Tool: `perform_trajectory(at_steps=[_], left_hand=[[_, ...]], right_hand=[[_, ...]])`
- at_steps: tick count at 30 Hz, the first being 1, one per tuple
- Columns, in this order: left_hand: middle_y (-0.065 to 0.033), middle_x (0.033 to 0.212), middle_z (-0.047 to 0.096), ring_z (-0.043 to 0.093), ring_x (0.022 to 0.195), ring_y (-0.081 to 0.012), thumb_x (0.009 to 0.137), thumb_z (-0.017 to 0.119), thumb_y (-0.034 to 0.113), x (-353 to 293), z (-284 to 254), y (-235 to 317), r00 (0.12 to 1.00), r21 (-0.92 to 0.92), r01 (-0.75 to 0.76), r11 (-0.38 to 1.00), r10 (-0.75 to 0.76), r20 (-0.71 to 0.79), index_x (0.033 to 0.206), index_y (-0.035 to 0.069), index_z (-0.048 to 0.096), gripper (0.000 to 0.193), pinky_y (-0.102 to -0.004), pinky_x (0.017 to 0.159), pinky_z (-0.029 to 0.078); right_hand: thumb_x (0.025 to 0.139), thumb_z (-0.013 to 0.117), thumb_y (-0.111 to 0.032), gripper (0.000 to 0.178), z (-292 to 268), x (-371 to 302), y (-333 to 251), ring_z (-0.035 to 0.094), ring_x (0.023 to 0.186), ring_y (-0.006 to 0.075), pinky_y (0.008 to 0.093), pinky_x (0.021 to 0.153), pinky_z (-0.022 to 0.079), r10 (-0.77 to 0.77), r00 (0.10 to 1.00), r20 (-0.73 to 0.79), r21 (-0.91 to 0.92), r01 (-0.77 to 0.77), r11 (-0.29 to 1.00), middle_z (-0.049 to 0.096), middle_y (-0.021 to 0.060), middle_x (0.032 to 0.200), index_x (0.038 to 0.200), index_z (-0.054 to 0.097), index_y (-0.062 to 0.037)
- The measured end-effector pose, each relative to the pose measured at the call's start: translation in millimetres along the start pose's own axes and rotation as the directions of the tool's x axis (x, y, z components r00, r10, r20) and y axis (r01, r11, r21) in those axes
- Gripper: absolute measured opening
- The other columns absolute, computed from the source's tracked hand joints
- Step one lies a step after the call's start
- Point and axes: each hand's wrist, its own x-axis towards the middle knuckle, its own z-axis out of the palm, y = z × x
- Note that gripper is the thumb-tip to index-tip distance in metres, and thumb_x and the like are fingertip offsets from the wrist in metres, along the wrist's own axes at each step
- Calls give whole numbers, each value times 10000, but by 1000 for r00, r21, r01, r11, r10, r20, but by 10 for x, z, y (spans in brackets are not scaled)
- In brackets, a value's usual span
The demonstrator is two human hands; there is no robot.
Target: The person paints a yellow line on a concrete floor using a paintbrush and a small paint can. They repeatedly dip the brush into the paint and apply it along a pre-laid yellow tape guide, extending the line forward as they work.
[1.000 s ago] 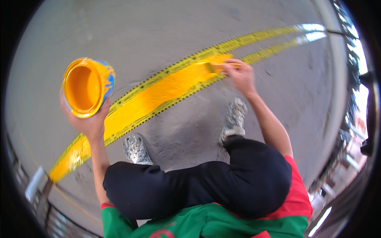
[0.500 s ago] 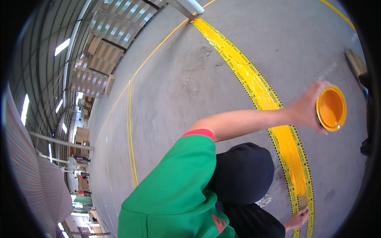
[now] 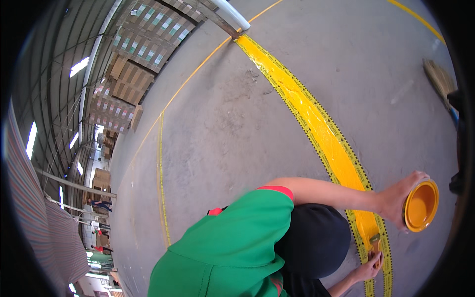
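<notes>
My left hand (image 3: 402,200) is closed round the side of a paint can (image 3: 421,205). Its open top faces me and shows orange-yellow paint inside. Lower down, my right hand (image 3: 368,267) grips the handle of a paintbrush (image 3: 375,242). The bristles meet the near end of a wet yellow painted stripe (image 3: 316,121), which runs across the floor between two lines of yellow-and-black tape (image 3: 280,89). My green left sleeve and a dark rounded knee (image 3: 316,237) hide part of the floor, and the forearm crosses over the stripe.
A broom (image 3: 440,81) lies at the right edge. Stacked cartons (image 3: 153,37) stand at the upper left, near a post and a white pipe (image 3: 232,14) at the stripe's far end. A striped sheet (image 3: 44,213) hangs at the left. Several people (image 3: 100,204) are in the distance.
My left hand has moved nearer with the paint can. The paintbrush in my right hand, barely visible before, now shows clearly at the painted end. The view has shifted slightly.
</notes>
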Motion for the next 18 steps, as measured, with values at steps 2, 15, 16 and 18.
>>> perform_trajectory(at_steps=[2, 15, 16, 18], left_hand=[[-171, 1319, 372, 430, 1260, -319, 485, 988, 325, -4, -7, 7, 1000, -6, -2, 1000, 2, -1, 1419, 55, 219, 1239, -430, 1070, 405], [-178, 1348, 359, 419, 1274, -320, 498, 977, 338, -155, 301, -90, 978, -116, 207, 971, -210, -16, 1445, 45, 202, 1259, -439, 1099, 373], [-178, 1347, 359, 419, 1271, -319, 500, 975, 338, -158, 342, -78, 978, -103, 202, 974, -206, -25, 1443, 47, 206, 1252, -439, 1098, 375], [-177, 1345, 360, 421, 1264, -316, 503, 972, 336, -149, 407, -50, 977, -166, 210, 963, -214, -4, 1437, 50, 216, 1236, -439, 1095, 379]], right_hand=[[1019, 623, -207, 331, -50, 58, 23, 703, 837, 193, 265, 755, 592, 9, 1000, -30, -9, -10, 1000, 708, 139, 1037, 1212, 653, 60], [1016, 626, -228, 327, -50, 15, 185, 684, 769, 158, 247, 646, 551, 17, 999, -47, -85, -21, 996, 722, 127, 1009, 1207, 670, 33], [1016, 625, -228, 324, -67, 14, 217, 678, 761, 158, 248, 647, 550, 26, 999, -41, -80, -29, 996, 722, 127, 1006, 1207, 671, 30], [1017, 625, -230, 326, -94, 20, 277, 676, 760, 161, 253, 648, 549, 52, 997, -49, -60, -55, 997, 721, 130, 999, 1210, 671, 28]])
